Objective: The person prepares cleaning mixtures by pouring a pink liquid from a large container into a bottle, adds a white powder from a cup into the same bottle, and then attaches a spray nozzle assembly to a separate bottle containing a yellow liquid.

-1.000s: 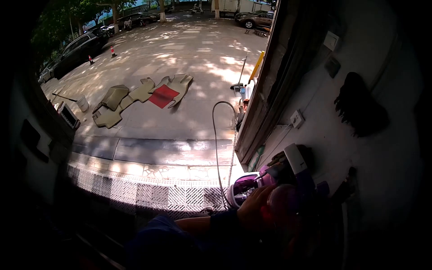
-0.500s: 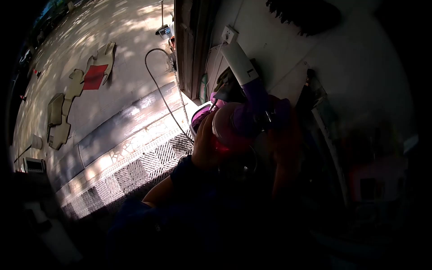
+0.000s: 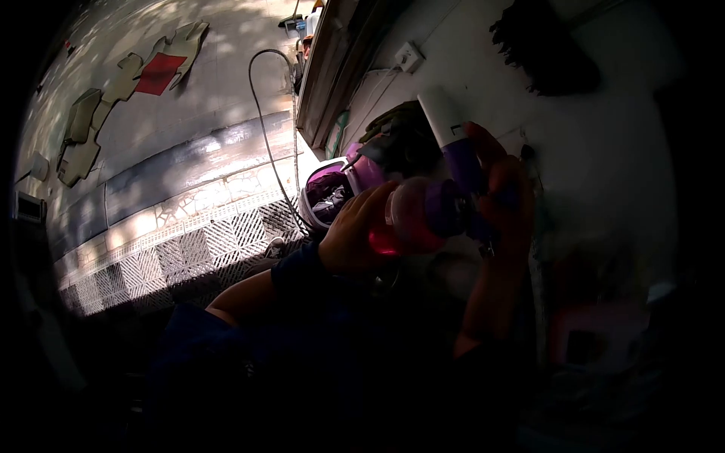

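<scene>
In the middle of the head view is a foam sprayer with a clear bottle (image 3: 411,226) of pinkish-red liquid. Its purple collar (image 3: 444,208) points right, the bottle lying tilted on its side. Above the collar rises a purple sprayer head with a wide white nozzle (image 3: 440,117) pointing up and slightly left. My left hand (image 3: 353,230) wraps round the bottle from the left. Closed about the purple head is my right hand (image 3: 510,189), its fingers high beside the nozzle's base. Deep shade hides where head and collar meet.
Just beyond my left hand stands a bucket (image 3: 304,208) holding dark cloths. A looped hose (image 3: 257,87) runs over the doorway's tiled grid (image 3: 181,257). Outside lie car floor mats (image 3: 79,162) and a red sheet (image 3: 161,73). A socket (image 3: 408,57) is on the wall.
The sprayer has shifted right in view, its nozzle now more upright. My right hand has come up out of the dark beside the nozzle. My left hand still holds the bottle.
</scene>
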A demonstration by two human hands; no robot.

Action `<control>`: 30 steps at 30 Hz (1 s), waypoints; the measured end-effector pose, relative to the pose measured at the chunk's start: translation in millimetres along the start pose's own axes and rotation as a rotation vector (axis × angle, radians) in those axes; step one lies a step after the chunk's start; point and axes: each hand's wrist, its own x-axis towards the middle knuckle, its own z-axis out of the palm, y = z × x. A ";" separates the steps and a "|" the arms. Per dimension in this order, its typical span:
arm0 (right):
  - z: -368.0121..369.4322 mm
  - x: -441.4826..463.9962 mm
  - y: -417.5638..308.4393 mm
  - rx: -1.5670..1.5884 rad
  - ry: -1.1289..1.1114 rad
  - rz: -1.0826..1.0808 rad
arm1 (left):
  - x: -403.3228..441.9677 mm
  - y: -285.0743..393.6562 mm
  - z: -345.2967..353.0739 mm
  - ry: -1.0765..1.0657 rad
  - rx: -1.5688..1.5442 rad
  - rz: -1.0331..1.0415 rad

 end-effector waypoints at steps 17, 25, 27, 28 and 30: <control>-9.8 22.1 -17.7 -0.626 -0.210 -0.110 | 8.5 -1.3 0.5 0.000 -0.183 -0.052; -11.0 33.0 -25.0 -0.851 -0.266 -0.071 | 22.4 3.8 -5.0 -0.048 -0.392 -0.002; -4.9 34.2 -25.5 -0.806 -0.218 -0.037 | 23.3 -6.3 -2.3 -0.096 -0.610 -0.188; 2.8 35.3 -29.8 -1.070 -0.208 -0.004 | 27.2 -1.8 -5.3 -0.103 -0.603 -0.178; 14.6 32.8 -38.6 -1.333 -0.187 0.024 | 34.1 10.7 -13.4 -0.002 -0.410 -0.135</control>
